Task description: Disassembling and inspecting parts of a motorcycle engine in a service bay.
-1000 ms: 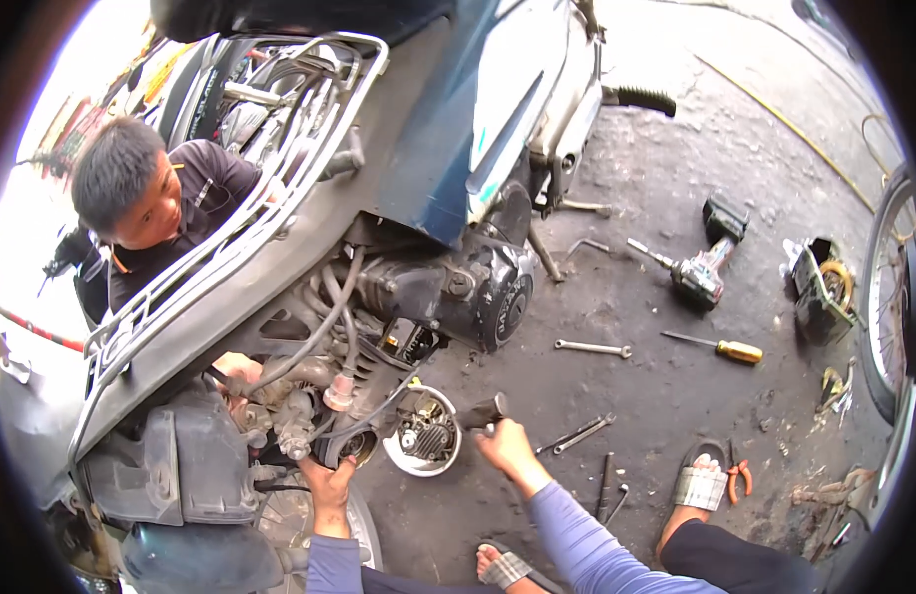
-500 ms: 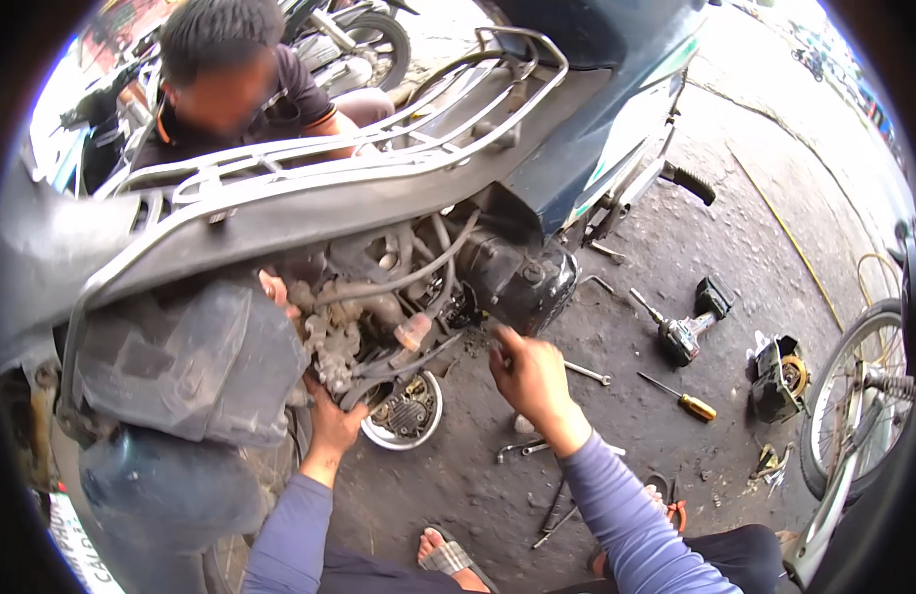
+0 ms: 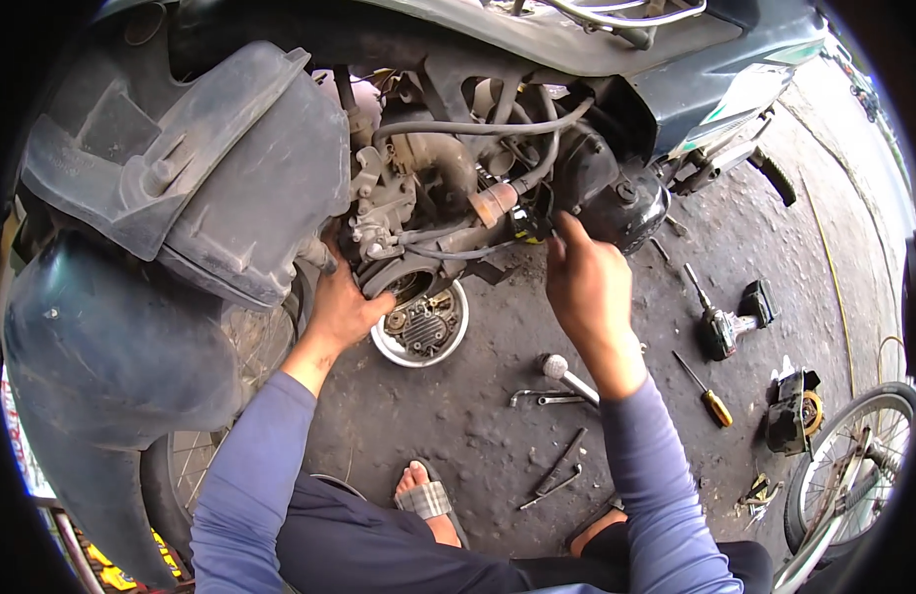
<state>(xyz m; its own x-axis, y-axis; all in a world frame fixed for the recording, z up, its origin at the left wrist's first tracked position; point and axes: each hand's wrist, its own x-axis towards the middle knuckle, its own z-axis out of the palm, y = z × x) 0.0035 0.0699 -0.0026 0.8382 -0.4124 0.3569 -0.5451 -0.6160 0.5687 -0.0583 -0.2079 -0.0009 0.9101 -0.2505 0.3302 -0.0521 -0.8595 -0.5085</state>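
My left hand (image 3: 341,315) grips the open-ended housing (image 3: 411,281) of a motorcycle engine, its thumb along the rim and its fingers partly hidden behind. Right above it sits a grimy metal carburetor-like part (image 3: 383,213) with hoses. My right hand (image 3: 590,287) is closed, with the knuckles up and the index finger against the engine beside a black rounded cover (image 3: 621,203). Anything inside that grip is hidden. A round metal basin (image 3: 450,346) with small metal parts in it stands below the engine, near my left thumb.
A dark plastic box-like housing (image 3: 265,183) fills the left. On the ground to the right lie a cordless power driver (image 3: 720,332), a yellow-handled screwdriver (image 3: 716,407), a mallet-like tool (image 3: 557,367) and several wrenches. A bicycle wheel (image 3: 844,460) stands at far right.
My view has tilted down and closer, so the scene sits higher and the other person is mostly out of view. Both hands stay at the engine.
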